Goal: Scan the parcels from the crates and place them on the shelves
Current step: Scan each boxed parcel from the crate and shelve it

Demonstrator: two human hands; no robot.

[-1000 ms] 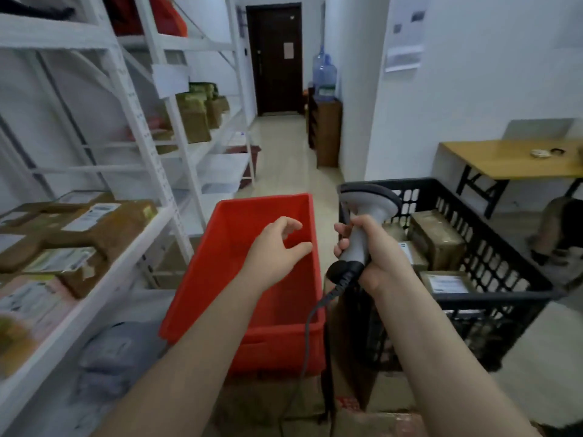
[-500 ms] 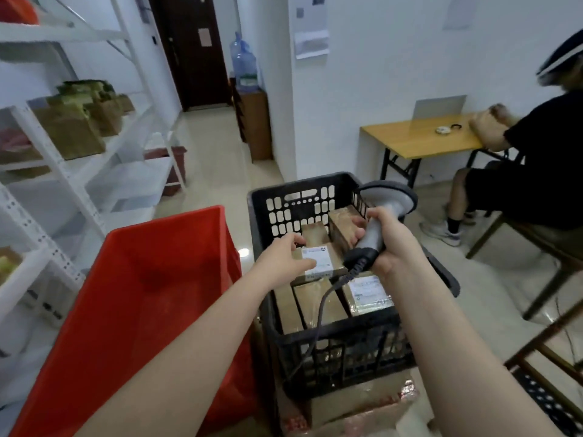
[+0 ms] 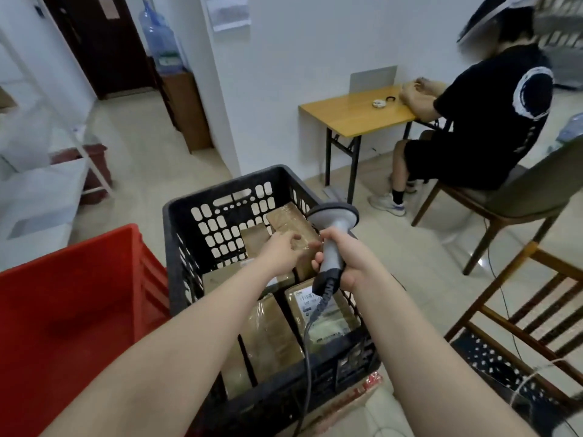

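Several parcels (image 3: 271, 329) in black crate (image 3: 220, 197) | left fingers (image 3: 292, 238): grip unclear | right fingers (image 3: 317, 259) hold scanner (image 3: 334, 216)

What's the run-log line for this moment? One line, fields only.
phase: pick from black crate | left hand: on brown parcel, grip unclear | right hand: grips scanner

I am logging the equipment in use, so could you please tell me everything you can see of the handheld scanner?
The handheld scanner looks like grey plastic, with a wide, rounded, dark-rimmed head on a slimmer handle that turns dark at the base. It stands roughly upright over the right side of the black crate. The right hand grips the handle, fingers wrapped round it. A grey cable runs from its base down over the crate's near wall. The scan window faces away, unseen.
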